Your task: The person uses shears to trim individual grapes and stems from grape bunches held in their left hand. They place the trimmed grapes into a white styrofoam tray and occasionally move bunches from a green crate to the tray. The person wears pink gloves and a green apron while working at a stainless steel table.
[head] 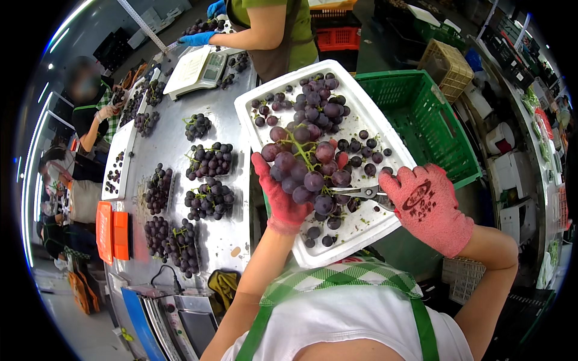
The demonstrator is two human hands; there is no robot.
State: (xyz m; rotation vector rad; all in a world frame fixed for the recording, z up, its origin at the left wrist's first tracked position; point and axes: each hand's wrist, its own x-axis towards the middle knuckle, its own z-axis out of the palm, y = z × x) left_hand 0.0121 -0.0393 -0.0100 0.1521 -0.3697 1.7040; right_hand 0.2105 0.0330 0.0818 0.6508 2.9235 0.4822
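My left hand (284,203), in a red work glove, cradles a bunch of purple grapes (300,169) from below, its green stem facing up. In a pink printed glove, my right hand (422,203) grips small metal snips (368,192). Their blades reach the lower right side of the bunch; whether they are parted is hard to tell. Beneath both hands lies a white foam tray (266,104) with loose grapes (361,149) and bits of green stem. Another dark bunch (320,101) rests at the tray's far end.
Left of me, a metal table (171,122) bears several packed grape bunches (210,160), a digital scale (198,70) and an orange box (113,232). A green plastic crate (420,122) stands beyond the tray on the right. A co-worker in blue gloves (198,39) stands ahead; others work at left.
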